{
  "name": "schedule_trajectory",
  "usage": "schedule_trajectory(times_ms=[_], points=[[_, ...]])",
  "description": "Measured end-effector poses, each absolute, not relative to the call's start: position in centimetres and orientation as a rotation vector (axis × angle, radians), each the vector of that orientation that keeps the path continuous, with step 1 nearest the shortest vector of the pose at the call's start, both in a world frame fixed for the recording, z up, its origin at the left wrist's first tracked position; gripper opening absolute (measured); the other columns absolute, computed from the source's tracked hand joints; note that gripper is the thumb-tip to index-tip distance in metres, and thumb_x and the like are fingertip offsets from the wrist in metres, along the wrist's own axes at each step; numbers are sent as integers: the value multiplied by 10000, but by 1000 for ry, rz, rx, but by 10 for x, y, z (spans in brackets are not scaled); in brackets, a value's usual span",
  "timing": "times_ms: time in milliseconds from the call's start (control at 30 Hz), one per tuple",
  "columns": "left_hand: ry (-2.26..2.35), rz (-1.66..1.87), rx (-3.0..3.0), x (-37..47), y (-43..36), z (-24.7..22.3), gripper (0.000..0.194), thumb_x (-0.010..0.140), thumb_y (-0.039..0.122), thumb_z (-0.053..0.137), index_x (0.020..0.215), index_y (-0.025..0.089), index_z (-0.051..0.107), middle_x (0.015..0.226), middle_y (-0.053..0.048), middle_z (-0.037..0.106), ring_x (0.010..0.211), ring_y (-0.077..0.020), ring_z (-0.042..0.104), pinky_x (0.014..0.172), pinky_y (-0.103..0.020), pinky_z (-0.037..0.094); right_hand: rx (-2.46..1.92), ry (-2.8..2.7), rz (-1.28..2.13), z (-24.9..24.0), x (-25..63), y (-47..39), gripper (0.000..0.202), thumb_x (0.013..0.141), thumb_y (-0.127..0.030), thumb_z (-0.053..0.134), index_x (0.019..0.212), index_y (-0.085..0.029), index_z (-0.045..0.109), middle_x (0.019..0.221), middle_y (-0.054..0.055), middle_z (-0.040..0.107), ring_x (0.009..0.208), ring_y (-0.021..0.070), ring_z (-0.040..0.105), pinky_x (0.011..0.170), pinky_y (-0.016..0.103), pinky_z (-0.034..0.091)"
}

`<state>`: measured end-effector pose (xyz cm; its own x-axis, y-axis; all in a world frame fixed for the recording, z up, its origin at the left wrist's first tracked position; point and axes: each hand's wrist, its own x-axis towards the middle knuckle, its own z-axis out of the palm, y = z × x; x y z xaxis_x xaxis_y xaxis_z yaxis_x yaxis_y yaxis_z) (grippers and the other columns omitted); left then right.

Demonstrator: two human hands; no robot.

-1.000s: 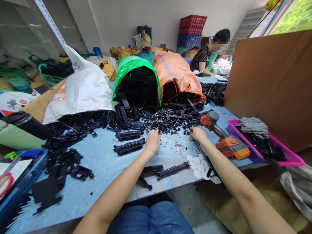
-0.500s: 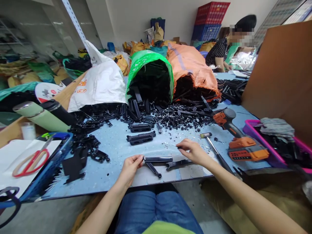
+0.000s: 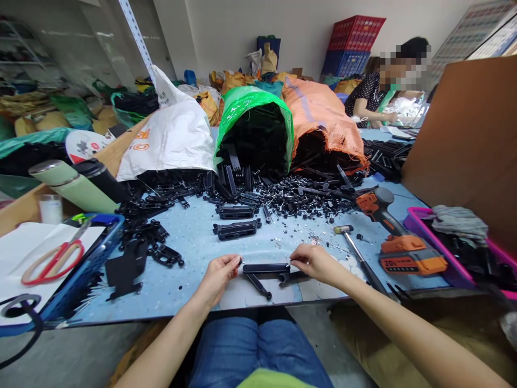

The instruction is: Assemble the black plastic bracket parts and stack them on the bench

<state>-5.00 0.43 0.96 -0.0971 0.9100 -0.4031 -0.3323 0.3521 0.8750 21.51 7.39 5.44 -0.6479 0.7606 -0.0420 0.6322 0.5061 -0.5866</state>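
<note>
A black bar-shaped arm piece (image 3: 266, 268) lies near the table's front edge, with a second black arm (image 3: 258, 286) slanting down from its left end. Another black piece with a forked end (image 3: 293, 276) extends from under its right end. My left hand (image 3: 220, 276) is closed in a pinch at the bar's left end; a small dark bit shows at its fingertips, too small to name. At the right end, my right hand (image 3: 313, 262) pinches a small screw, its metal shank just visible at the bar. The fingers hide most of it.
Two black assemblies (image 3: 237, 229) lie behind my hands, before piles of loose parts (image 3: 302, 199) and a green sack (image 3: 238, 97). To the right are a hammer (image 3: 355, 248), a cordless drill (image 3: 412, 253) and a pink basket (image 3: 456, 264). Scissors (image 3: 60, 261) lie left. A person works behind.
My right hand has come down and left, bringing the screw from above the table to the bar's right end. My left hand stays by the left end. The view has shifted slightly.
</note>
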Motion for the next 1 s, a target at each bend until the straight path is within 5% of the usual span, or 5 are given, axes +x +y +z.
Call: schedule_trajectory(times_ms=[400,600,733,833,1000], points=[[1427,981,869,-42,9,11,397,594,484,694,728,112,653,559,11,522,502,-84,410,513,-215,316,-1150,-2886,481,61,198,64,170,884,-167,426,875,-166,596,847,59,601,763,159,575,672,245,397],[1538,1018,995,-48,12,-12,458,589,469,701,881,132,595,637,34,495,537,-90,447,544,-219,345,-1051,-2722,526,41,209,62,198,920,-235,392,927,-176,581,876,63,607,804,161,578,704,261,436],[1764,924,1482,-44,6,-9,360,742,399,592,1015,165,570,935,-71,577,851,-204,537,750,-340,413,-891,-2582,513,3,230,54,292,924,-309,400,1165,-200,524,1104,105,573,996,179,547,836,305,447],[1681,788,2112,-18,2,0,375,819,345,529,1173,222,504,1218,-100,503,1141,-269,414,968,-461,285,-831,-2596,481,-21,244,49,449,882,-374,482,1296,-212,422,1169,121,544,1042,202,523,862,342,445],[1390,456,2455,20,5,0,699,733,463,622,1298,139,368,1181,-147,516,1063,-293,456,938,-436,337,-797,-2698,441,-24,251,61,457,877,-391,491,1301,-234,429,1072,97,582,940,190,536,796,330,439]])
